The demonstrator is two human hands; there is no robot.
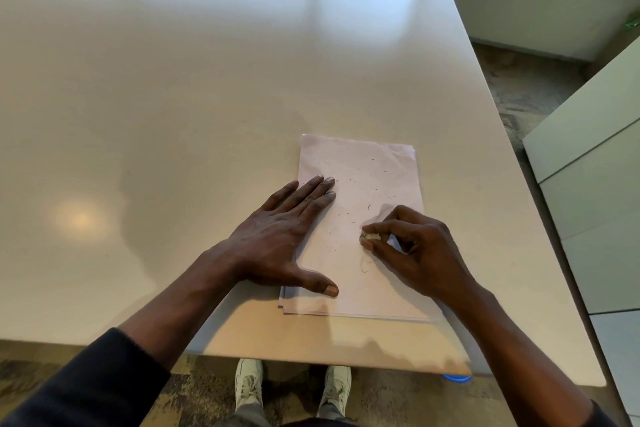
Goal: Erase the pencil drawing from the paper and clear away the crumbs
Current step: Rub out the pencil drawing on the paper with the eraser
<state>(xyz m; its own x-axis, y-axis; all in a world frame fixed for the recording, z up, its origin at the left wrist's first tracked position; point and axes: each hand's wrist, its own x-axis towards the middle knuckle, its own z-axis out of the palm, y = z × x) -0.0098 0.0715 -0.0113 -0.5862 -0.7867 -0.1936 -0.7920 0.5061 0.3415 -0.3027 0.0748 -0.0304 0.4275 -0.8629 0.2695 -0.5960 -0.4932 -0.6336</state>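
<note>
The paper point(377, 177), which looks like the top sheet of a small stack, lies on the desk point(173, 97) near its front edge and toward the right side. The left hand point(277, 243) rests flat on the paper's left margin, its fingers straight and its thumb spread, pinning the sheet. The right hand point(419, 253) pinches a small pale eraser point(370, 237) between thumb and fingertips, with its tip down on the lower right part of the sheet. Dark crumbs point(369, 207) are scattered over the middle and upper paper. A faint pencil line point(365, 265) shows just below the eraser, though the view is too soft to tell how much of the drawing is left. The step in hand appears to be the rubbing-out, and it seems close to done. The next move probably calls for short strokes over that faint line while the flat hand keeps the sheet from creasing. After that the crumbs need brushing or tipping off the paper, without smearing them into it.
</note>
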